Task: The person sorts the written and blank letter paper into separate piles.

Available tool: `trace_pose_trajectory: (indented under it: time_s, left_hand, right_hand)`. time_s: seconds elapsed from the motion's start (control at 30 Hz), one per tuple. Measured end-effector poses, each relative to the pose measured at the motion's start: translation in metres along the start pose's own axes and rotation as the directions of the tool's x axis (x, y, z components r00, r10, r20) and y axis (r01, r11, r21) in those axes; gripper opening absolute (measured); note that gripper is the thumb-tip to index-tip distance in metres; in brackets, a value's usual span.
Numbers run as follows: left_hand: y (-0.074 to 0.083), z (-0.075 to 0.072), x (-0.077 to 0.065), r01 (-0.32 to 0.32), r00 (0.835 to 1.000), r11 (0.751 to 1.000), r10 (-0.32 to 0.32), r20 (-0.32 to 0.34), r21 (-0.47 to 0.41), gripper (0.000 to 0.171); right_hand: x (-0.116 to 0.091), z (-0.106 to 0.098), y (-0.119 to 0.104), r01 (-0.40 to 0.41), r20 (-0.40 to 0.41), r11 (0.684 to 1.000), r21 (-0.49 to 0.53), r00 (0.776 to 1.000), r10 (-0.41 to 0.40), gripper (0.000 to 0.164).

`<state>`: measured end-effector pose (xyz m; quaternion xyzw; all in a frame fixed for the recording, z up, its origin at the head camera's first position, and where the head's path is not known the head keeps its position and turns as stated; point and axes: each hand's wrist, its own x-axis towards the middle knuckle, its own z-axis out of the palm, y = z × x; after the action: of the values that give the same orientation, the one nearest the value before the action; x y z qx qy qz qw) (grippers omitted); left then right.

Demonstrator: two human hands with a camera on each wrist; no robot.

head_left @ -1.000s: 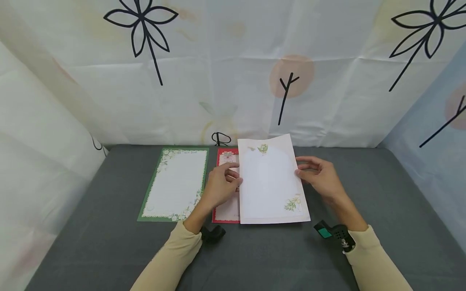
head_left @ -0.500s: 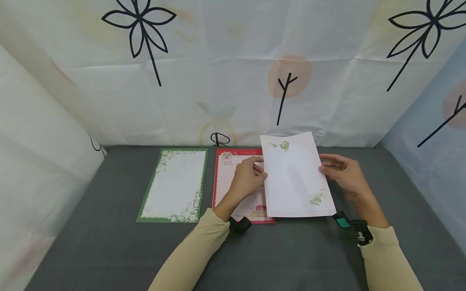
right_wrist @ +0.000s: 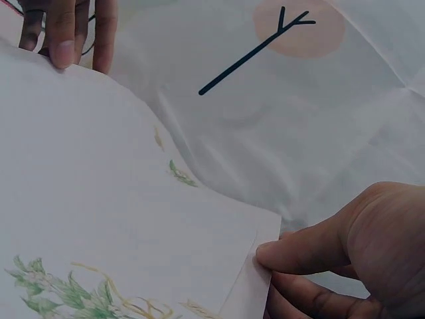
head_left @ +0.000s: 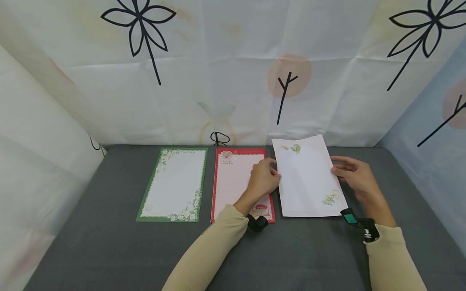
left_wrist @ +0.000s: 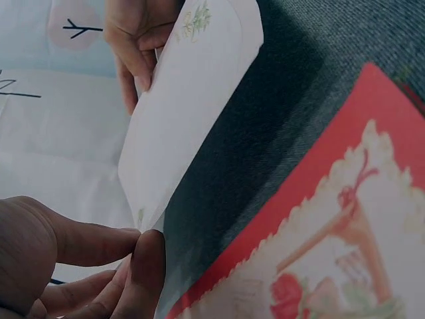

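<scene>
Between both hands is a white sheet of paper [head_left: 309,178] with green leaf prints at two corners. My left hand [head_left: 263,178] pinches its left edge between thumb and fingers. The right hand [head_left: 354,173] pinches the opposite edge, thumb on top. In the left wrist view the sheet [left_wrist: 186,100] stands off the dark cloth and bows slightly. The right wrist view shows its leaf print [right_wrist: 73,289] close up. A red-bordered sheet [head_left: 233,182] lies left of it, partly covered by my left hand and wrist.
A green-bordered sheet [head_left: 174,186] with white flowers lies flat at the left of the grey table cloth [head_left: 298,258]. A white curtain [head_left: 218,81] with plant drawings hangs along the table's back edge, and side curtains close in both sides.
Both hands have carried the white sheet to the right, off the red-bordered sheet, which now shows much more. The other sheets have stayed in place.
</scene>
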<state>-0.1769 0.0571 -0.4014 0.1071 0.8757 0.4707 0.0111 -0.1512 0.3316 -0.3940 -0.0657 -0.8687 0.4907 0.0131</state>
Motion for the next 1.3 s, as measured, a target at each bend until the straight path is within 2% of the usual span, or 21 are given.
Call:
trace_pose_trajectory:
  time_s: [0.27, 0.67, 0.8, 0.93, 1.3]
  left_hand:
    - [0.000, 0.008, 0.000, 0.009, 0.999, 0.998, -0.012, 0.041, 0.058, 0.035]
    - [0.003, 0.013, 0.000, 0.052, 0.992, 0.987, -0.069, 0.109, 0.155, 0.036]
    - [0.006, 0.013, 0.000, 0.043, 0.991, 0.979, -0.066, 0.112, 0.197, 0.025]
    - [0.007, 0.015, 0.000, 0.041, 0.990, 0.979, -0.067, 0.123, 0.202, 0.009]
    - [0.008, 0.019, 0.002, 0.040, 0.985, 0.966, -0.081, 0.151, 0.254, 0.013]
  right_hand:
    - [0.001, -0.003, 0.005, -0.025, 0.040, 0.999, -0.020, 0.999, 0.026, 0.048]
    - [0.003, -0.005, 0.010, -0.083, 0.063, 0.992, -0.092, 0.994, 0.089, 0.047]
    - [0.003, -0.004, 0.010, -0.108, 0.053, 0.987, -0.116, 0.992, 0.115, 0.046]
    - [0.002, -0.004, 0.010, -0.116, 0.043, 0.983, -0.139, 0.991, 0.123, 0.045]
    - [0.002, -0.002, 0.013, -0.123, 0.029, 0.976, -0.178, 0.991, 0.130, 0.042]
